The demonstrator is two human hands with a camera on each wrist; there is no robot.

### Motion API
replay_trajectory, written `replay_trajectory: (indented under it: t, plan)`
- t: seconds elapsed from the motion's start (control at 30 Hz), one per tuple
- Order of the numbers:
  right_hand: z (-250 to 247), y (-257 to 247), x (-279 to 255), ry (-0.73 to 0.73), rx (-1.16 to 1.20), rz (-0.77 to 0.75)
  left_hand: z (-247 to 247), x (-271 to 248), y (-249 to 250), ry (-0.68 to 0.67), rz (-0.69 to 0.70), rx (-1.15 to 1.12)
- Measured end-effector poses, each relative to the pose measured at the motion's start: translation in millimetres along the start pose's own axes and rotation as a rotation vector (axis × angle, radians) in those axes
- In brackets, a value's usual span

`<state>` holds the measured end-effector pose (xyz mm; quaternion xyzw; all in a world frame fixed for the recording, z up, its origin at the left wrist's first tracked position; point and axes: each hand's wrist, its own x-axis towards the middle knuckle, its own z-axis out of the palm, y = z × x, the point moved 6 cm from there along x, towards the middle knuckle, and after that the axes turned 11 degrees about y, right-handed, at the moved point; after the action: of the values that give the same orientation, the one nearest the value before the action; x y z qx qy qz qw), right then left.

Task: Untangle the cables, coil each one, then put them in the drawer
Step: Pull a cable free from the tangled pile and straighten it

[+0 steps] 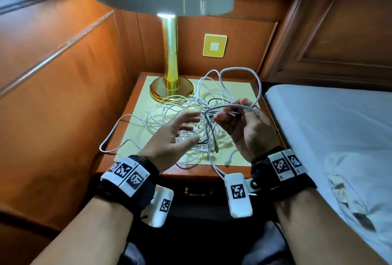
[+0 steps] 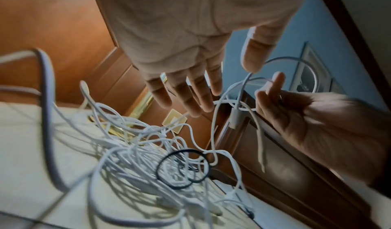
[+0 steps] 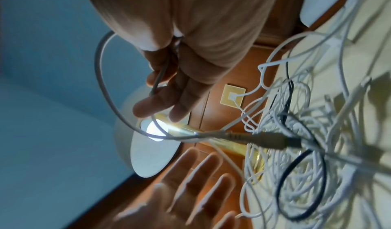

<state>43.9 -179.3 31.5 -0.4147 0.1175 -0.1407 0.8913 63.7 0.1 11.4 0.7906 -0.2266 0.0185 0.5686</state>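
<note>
A tangle of thin white cables lies on the yellow mat of the nightstand, with a black cable looped through it. My right hand grips one thicker white cable, lifted above the pile; its loop arcs up behind the hand and its plug hangs free. My left hand hovers beside it, fingers spread and straight, holding nothing. The drawer front with a brass handle sits shut below the tabletop.
A lamp with a gold stem and round base stands at the back of the nightstand. A bed with white sheets borders the right side, a wooden panel the left. One cable loop overhangs the left edge.
</note>
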Motion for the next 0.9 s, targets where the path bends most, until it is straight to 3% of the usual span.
replay_trajectory:
  t: [0.2, 0.37, 0.5, 0.6, 0.73, 0.9]
  plan:
    - [15, 0, -15, -0.150, 0.091, 0.123, 16, 10, 12, 0.113, 0.175, 0.082]
    - [-6, -17, -4, -0.031, 0.187, 0.095, -8, 20, -5, 0.276, 0.129, 0.149]
    - [-21, -37, -1, 0.034, 0.279, 0.068, -15, 22, -7, 0.230, 0.210, 0.273]
    - [-22, -41, -3, 0.046, 0.287, 0.049, -10, 19, -1, 0.228, 0.169, 0.138]
    - [-5, -18, -10, 0.033, 0.193, 0.086, 25, 10, 21, 0.082, 0.193, 0.036]
    - [-7, -17, -7, 0.074, 0.246, 0.103, 29, 20, -13, -0.010, 0.036, 0.331]
